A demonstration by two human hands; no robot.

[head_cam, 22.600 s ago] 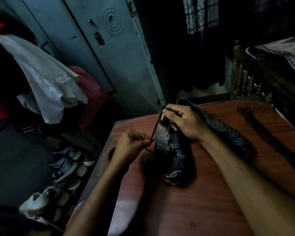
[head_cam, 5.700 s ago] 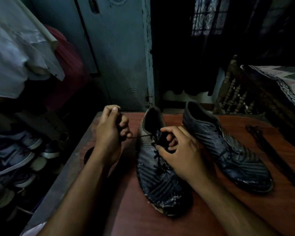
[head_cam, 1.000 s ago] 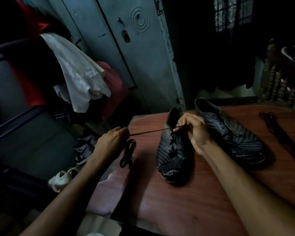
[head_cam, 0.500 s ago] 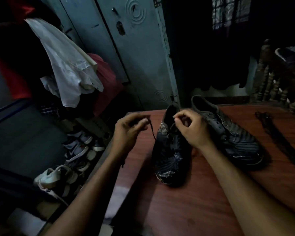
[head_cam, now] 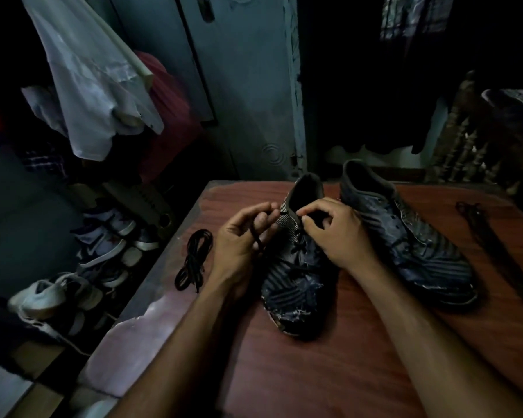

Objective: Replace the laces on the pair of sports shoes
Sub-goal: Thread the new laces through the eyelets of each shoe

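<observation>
Two dark striped sports shoes stand on the reddish wooden table (head_cam: 329,372). The left shoe (head_cam: 296,285) has a black lace crossed through its eyelets. My left hand (head_cam: 239,239) pinches one end of that lace (head_cam: 255,236) beside the shoe's collar. My right hand (head_cam: 334,233) is curled over the shoe's upper eyelets and pinches the lace there. The right shoe (head_cam: 405,236) lies apart, with no hand on it. A coiled black lace (head_cam: 194,259) rests on the table to the left of my left hand.
Another dark lace (head_cam: 492,245) lies stretched along the table's right side. The table's left edge (head_cam: 151,285) drops to a floor crowded with several shoes (head_cam: 103,251). Clothes (head_cam: 97,86) hang at the upper left beside a grey door (head_cam: 245,101). A carved wooden bed frame (head_cam: 465,140) stands at the right.
Both hands have come closer together at the left shoe's collar. The lace, earlier stretched taut to the left, now hangs slack from my left hand. The coiled lace has come into view.
</observation>
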